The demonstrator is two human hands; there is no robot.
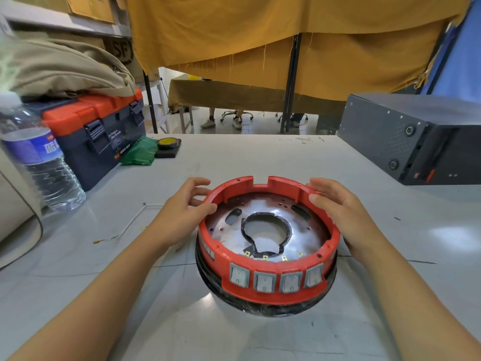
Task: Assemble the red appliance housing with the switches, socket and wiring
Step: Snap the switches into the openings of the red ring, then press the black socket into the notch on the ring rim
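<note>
The round red housing stands on the grey table, open side up, with a black band round its lower edge. Several grey rocker switches sit in its front wall. A shiny metal plate with a large centre hole lies inside. My left hand holds the left rim, thumb on top and fingers round the outside. My right hand holds the right rim the same way. A thin white wire lies on the table left of my left arm.
A water bottle and an orange-and-blue toolbox stand at the left. A roll of yellow tape and a green bag lie behind them. A dark metal box stands at the right rear.
</note>
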